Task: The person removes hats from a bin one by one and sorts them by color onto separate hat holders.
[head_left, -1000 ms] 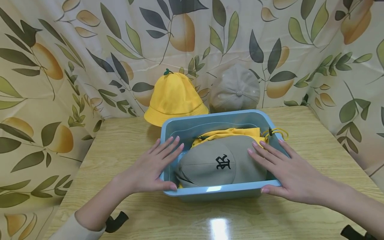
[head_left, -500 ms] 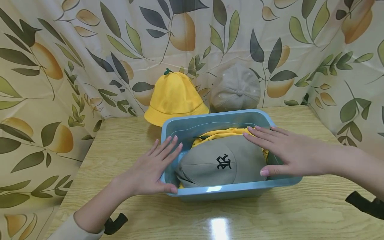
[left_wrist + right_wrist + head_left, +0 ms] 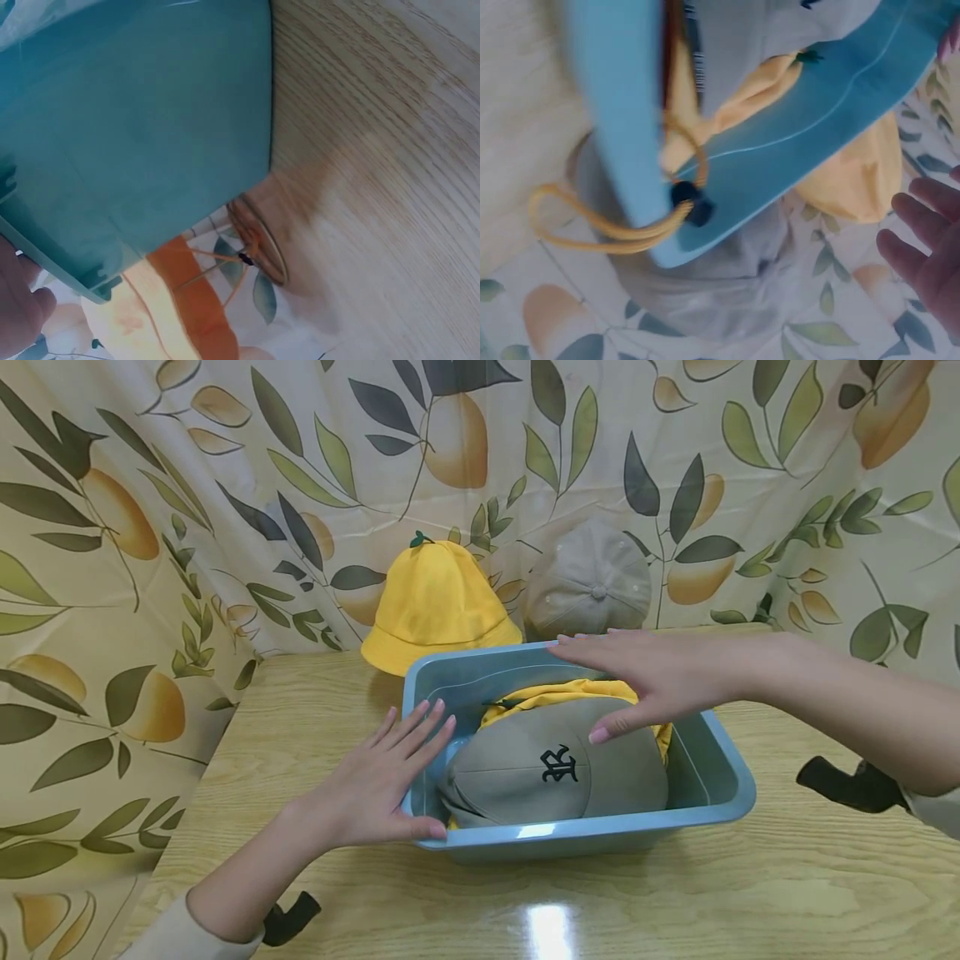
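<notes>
My left hand (image 3: 367,797) rests with straight, spread fingers on the left end of a blue plastic bin (image 3: 708,816). Inside the bin lies a grey baseball cap (image 3: 510,768) with a black embroidered letter, partly covering a yellow cloth hat (image 3: 555,693). Above the bin's back right part hovers my right hand (image 3: 656,672), fingers extended and holding nothing. The yellow hat's drawstring (image 3: 592,232) loops over the rim, with a black cord toggle (image 3: 694,202), in the right wrist view; in the head view my right hand hides it.
Behind the bin stand a yellow bucket hat (image 3: 438,597) with a green leaf on top and a light grey cap (image 3: 588,581). A leaf-and-fruit patterned curtain (image 3: 300,443) surrounds the wooden table (image 3: 300,718) at the back and sides.
My right hand has left the bin's right rim, moving up, back and leftward over the bin. My left hand, the bin and the hats stay about where they were.
</notes>
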`<move>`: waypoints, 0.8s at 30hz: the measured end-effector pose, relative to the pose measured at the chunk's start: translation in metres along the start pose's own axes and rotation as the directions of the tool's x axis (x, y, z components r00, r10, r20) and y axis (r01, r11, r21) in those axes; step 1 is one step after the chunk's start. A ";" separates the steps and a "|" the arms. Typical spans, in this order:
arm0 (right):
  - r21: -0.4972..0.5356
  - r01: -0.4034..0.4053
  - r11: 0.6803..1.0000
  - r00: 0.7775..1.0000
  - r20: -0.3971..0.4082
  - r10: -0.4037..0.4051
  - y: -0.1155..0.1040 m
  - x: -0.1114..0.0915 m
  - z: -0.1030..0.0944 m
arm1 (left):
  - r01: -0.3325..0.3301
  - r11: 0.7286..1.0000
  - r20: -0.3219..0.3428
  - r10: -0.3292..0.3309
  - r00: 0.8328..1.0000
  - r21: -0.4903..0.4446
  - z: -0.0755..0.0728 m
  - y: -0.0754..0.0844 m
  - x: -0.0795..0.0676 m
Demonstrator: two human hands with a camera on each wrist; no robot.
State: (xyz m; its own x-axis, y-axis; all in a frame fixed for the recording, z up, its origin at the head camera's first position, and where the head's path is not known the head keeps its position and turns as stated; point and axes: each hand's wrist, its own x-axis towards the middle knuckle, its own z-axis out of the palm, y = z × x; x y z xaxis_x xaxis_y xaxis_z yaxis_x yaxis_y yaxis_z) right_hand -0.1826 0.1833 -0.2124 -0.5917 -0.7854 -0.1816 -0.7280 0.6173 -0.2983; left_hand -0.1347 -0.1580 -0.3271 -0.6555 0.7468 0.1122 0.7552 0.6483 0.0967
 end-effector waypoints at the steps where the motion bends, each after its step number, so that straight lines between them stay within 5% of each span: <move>1: 0.009 0.001 1.000 1.000 0.011 -0.001 -0.001 0.005 -0.003 | 0.002 1.000 -0.003 -0.002 1.000 0.001 0.000 0.000 0.000; 11: 0.035 0.123 0.992 0.989 0.079 -0.125 0.002 0.066 0.001 | 0.000 1.000 -0.024 0.000 1.000 0.008 0.002 -0.001 0.000; 24: 0.152 0.120 0.981 0.973 0.180 -0.147 0.010 0.101 0.039 | -0.004 1.000 -0.028 0.004 1.000 0.011 0.001 0.000 -0.002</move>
State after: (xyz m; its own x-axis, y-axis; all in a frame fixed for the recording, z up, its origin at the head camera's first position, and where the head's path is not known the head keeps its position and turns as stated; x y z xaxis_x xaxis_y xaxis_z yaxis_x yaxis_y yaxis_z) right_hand -0.2358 0.1084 -0.2699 -0.4066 -0.8625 -0.3013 -0.7322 0.5049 -0.4571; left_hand -0.1333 -0.1595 -0.3286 -0.6519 0.7453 0.1400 0.7578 0.6468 0.0855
